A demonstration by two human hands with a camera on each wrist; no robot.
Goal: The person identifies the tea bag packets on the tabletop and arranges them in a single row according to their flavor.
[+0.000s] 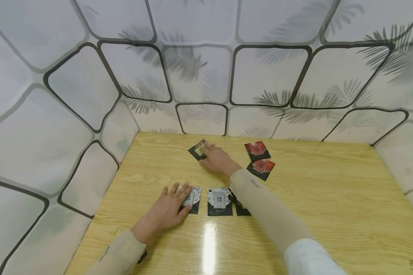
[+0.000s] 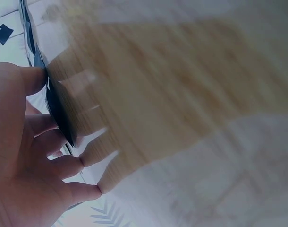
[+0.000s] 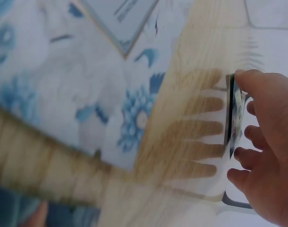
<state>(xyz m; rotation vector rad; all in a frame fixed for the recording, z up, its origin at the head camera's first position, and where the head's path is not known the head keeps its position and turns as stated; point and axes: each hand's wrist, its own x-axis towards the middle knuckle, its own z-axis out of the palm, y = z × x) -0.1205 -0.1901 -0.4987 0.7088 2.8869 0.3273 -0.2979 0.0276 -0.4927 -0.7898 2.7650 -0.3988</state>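
My left hand [image 1: 166,210] rests with spread fingers on a flat square packet [image 1: 196,200] with a pale floral top and black base. The left wrist view shows that packet edge-on as a dark strip [image 2: 58,109] under the thumb and fingers. Farther back, my right hand [image 1: 218,158] touches a black packet with a yellowish label [image 1: 197,150], thumb at one side and extended fingers along it. Right of the left hand lies a blue-and-white floral packet [image 1: 220,202]. Beside it, another black packet [image 1: 242,211] is partly hidden by the right forearm.
Two red-and-black packets [image 1: 257,151] lie partly overlapped behind the right forearm. The wooden table [image 1: 330,191] meets patterned walls [image 1: 199,76] at the back and both sides. A blue floral packet [image 3: 87,85] looms large in the right wrist view.
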